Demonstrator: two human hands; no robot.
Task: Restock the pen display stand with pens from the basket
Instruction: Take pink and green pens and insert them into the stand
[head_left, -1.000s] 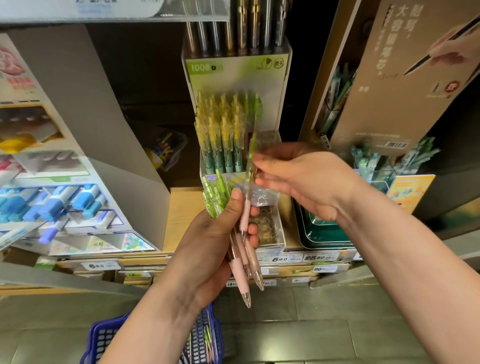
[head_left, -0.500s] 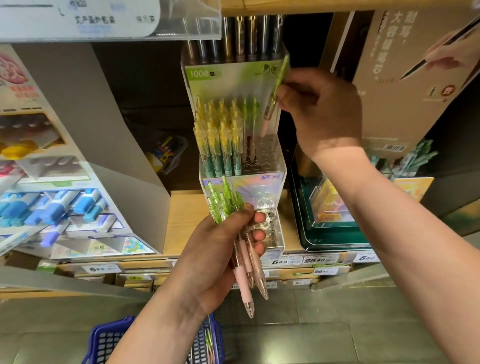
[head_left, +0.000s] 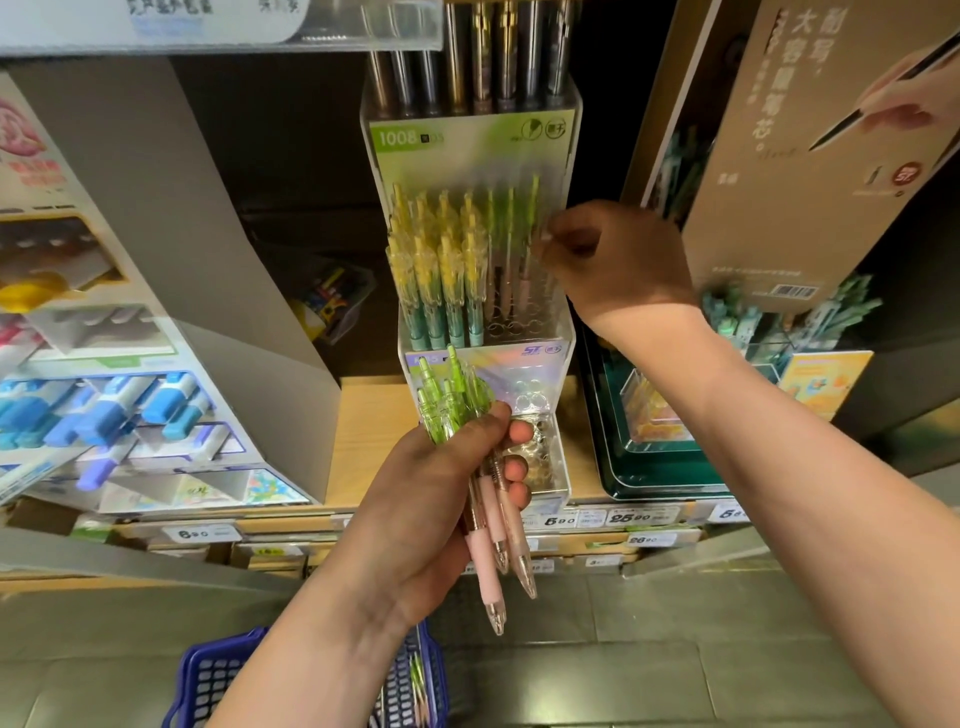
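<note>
The pen (head_left: 533, 208), pinched by the right hand (head_left: 618, 265), should be seated upright in the stand (head_left: 563, 338); spares (head_left: 457, 400) are gripped by the left hand (head_left: 436, 499).

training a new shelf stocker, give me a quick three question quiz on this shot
1. True or false: the left hand grips a bundle of pens.
2. Where is the blue basket? A on the shelf, B low down, at the view's bottom edge, C hanging from a hook.
3. Fill in: the yellow-topped pens fill the display stand's ___ side, as seen.
Key: 1 true; 2 B; 3 left.
</note>
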